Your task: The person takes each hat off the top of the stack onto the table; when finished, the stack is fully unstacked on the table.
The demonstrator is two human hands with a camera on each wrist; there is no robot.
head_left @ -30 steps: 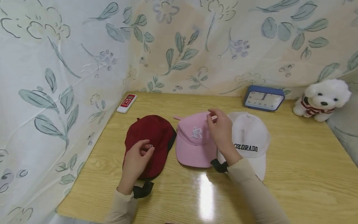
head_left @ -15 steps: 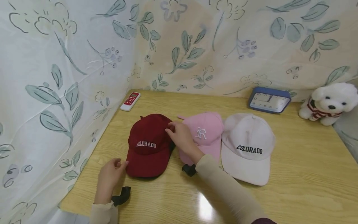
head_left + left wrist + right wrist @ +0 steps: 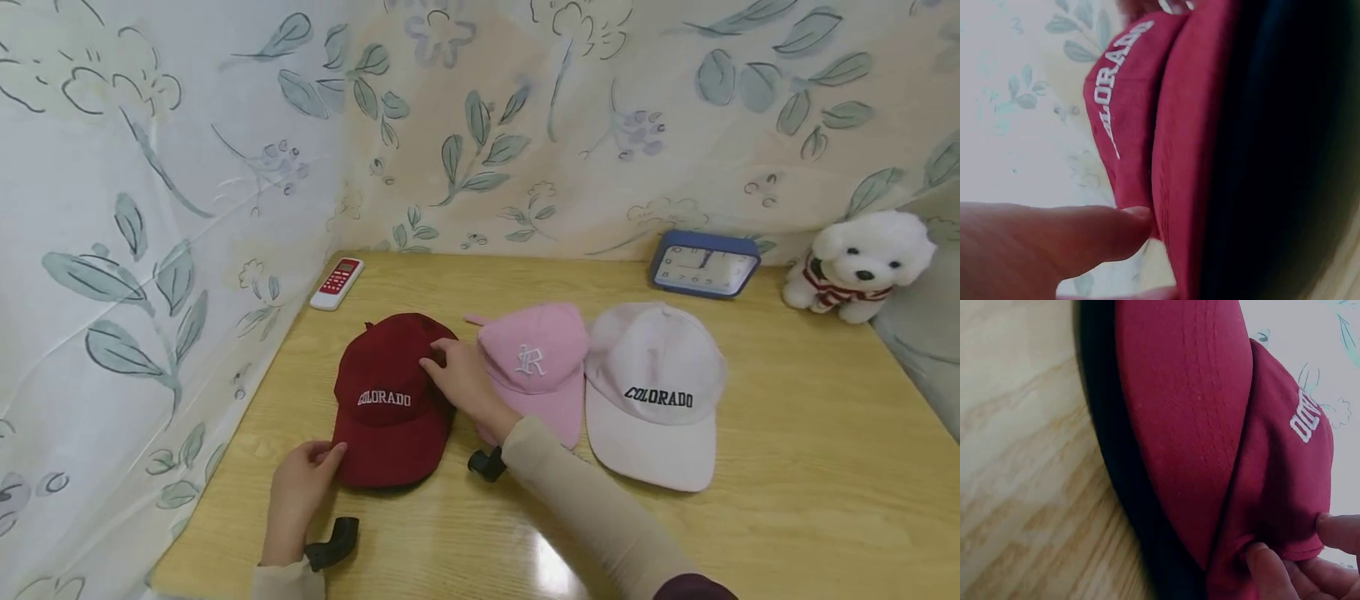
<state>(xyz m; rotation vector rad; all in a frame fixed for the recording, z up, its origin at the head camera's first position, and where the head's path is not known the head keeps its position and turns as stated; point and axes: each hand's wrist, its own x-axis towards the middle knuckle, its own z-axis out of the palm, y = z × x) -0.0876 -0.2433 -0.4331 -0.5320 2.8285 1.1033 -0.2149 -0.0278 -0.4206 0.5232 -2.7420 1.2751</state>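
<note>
A dark red baseball cap (image 3: 393, 446) with white COLORADO lettering lies on the table, its brim toward me. My left hand (image 3: 298, 487) pinches it at the left side, where brim and crown meet; in the left wrist view the thumb (image 3: 1110, 228) presses there. Across the pink cap reaches my right hand (image 3: 468, 379), gripping the right side of the red crown. Its fingertips (image 3: 1266, 565) dent the cloth in the right wrist view. Beside it lies a pink baseball cap (image 3: 558, 354) with a white letter R, partly hidden by my right arm.
A white baseball cap (image 3: 656, 354) with black COLORADO lettering lies right of the pink one. Along the back of the wooden table (image 3: 810, 433) are a red and white remote (image 3: 337, 284), a blue clock (image 3: 705, 264) and a white plush dog (image 3: 858, 267). Floral cloth hangs behind.
My right hand has swung left from between the pink and white caps to the red crown. From over the red cap, my left hand has moved to its left edge. Both now hold it.
</note>
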